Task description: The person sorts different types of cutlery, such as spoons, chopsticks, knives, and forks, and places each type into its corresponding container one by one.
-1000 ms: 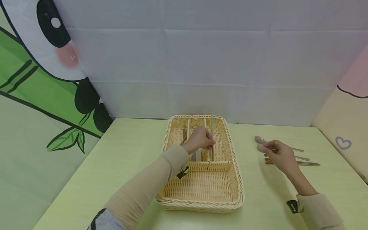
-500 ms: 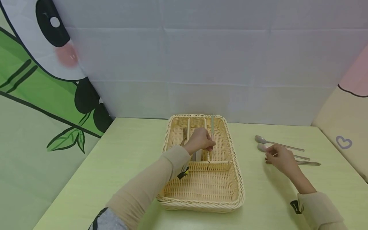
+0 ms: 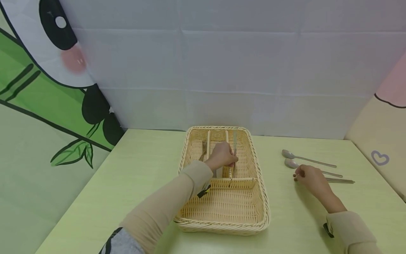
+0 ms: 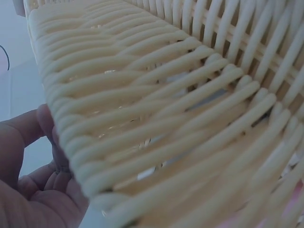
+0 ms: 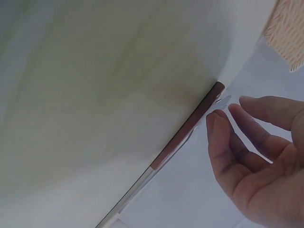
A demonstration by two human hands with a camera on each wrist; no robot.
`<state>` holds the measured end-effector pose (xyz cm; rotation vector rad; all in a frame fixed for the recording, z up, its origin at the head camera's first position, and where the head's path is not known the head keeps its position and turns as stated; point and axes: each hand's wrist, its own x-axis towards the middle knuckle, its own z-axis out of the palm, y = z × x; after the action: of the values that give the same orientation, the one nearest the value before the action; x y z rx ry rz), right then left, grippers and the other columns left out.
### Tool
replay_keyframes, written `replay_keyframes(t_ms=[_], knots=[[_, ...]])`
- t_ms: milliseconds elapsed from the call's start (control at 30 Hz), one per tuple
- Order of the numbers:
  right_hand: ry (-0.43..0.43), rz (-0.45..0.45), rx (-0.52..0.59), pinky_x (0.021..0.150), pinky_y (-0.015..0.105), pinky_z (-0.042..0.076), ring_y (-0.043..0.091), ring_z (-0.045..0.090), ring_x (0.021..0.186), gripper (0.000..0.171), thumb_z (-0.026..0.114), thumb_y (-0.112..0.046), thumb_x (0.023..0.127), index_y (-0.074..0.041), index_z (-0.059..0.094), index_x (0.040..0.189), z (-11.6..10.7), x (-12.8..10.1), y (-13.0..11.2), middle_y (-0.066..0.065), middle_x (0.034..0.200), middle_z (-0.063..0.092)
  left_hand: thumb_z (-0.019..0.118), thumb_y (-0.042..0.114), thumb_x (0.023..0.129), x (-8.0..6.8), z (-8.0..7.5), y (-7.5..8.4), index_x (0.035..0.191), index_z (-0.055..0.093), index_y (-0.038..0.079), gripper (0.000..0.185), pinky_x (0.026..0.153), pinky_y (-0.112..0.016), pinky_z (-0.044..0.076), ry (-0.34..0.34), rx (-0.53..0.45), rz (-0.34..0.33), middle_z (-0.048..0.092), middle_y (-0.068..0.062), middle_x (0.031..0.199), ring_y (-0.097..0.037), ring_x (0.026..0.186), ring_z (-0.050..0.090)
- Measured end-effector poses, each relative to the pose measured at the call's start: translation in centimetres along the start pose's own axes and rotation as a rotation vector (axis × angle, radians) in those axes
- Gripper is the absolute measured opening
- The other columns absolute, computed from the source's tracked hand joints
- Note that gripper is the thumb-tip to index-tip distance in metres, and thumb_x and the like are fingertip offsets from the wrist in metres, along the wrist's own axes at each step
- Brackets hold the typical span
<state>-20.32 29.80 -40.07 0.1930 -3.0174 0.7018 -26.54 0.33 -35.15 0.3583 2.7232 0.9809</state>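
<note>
In the head view my left hand (image 3: 222, 155) reaches into the wicker cutlery basket (image 3: 264, 201) and pinches thin chopsticks (image 3: 234, 139) over the right-hand compartment. The left wrist view has the fingers partly hidden behind a woven wall (image 4: 118, 95). My right hand (image 3: 312, 180) hovers low over more chopsticks (image 3: 340, 181) on the table, whose brown ends (image 5: 187, 128) show close to the fingertips in the right wrist view. Its fingers are loosely bent, with a gap between thumb and index. Two metal spoons (image 3: 312, 161) lie just behind that hand.
A fork (image 3: 203, 146) lies in the basket's left compartment, and a pale, shiny piece (image 3: 219, 172) in the middle one, mostly covered by my left hand. Wicker dividers (image 3: 208, 139) stand between compartments. A cloth-covered wall (image 3: 222, 70) rises behind the table (image 3: 152, 151).
The chopsticks in my left hand have sunk lower into the basket. My right hand has moved down and slightly right, away from the spoons towards the chopsticks on the table.
</note>
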Motion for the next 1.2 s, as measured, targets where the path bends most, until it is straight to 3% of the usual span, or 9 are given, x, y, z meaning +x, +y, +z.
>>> replay_keyframes(t_ms=[200,600,1067,1200], knots=[[-0.037,-0.009,-0.046,0.063,0.042,0.047,0.033,0.059,0.076,0.009,0.059,-0.001,0.082,0.005,0.062,0.088,0.19,0.25,0.13,0.022,0.084,0.063,0.061,0.013,0.084,0.1,0.13,0.08,0.051,0.064,0.004,0.034,0.048,-0.019,0.041,0.0,0.046,0.012,0.067,-0.018,0.062,-0.017,0.037,0.049],[-0.035,-0.051,-0.095,0.066,0.044,0.047,0.031,0.059,0.077,0.006,0.064,0.001,0.077,0.002,0.065,0.083,0.46,0.28,0.18,0.017,0.083,0.063,0.059,0.01,0.084,0.32,0.35,-0.12,0.051,0.063,0.003,0.034,0.047,-0.021,0.038,-0.004,0.092,0.031,0.066,-0.018,0.061,-0.007,0.031,0.034],[-0.075,-0.062,-0.113,0.066,0.045,0.048,0.035,0.061,0.083,0.01,0.067,0.004,0.074,-0.006,0.066,0.076,0.08,0.13,0.2,0.017,0.088,0.067,0.058,0.011,0.086,-0.23,-0.14,0.13,0.063,0.068,-0.004,0.029,0.055,-0.021,0.039,-0.047,0.081,0.049,0.067,-0.018,0.065,-0.007,0.034,0.037],[-0.072,-0.065,-0.128,0.063,0.043,0.048,0.033,0.062,0.081,0.009,0.068,0.0,0.074,-0.008,0.065,0.076,-0.08,0.1,0.17,0.015,0.086,0.067,0.058,0.012,0.087,-0.44,-0.33,0.28,0.066,0.069,-0.005,0.029,0.053,-0.02,0.039,-0.051,0.067,0.044,0.067,-0.018,0.066,-0.012,0.038,0.043]])
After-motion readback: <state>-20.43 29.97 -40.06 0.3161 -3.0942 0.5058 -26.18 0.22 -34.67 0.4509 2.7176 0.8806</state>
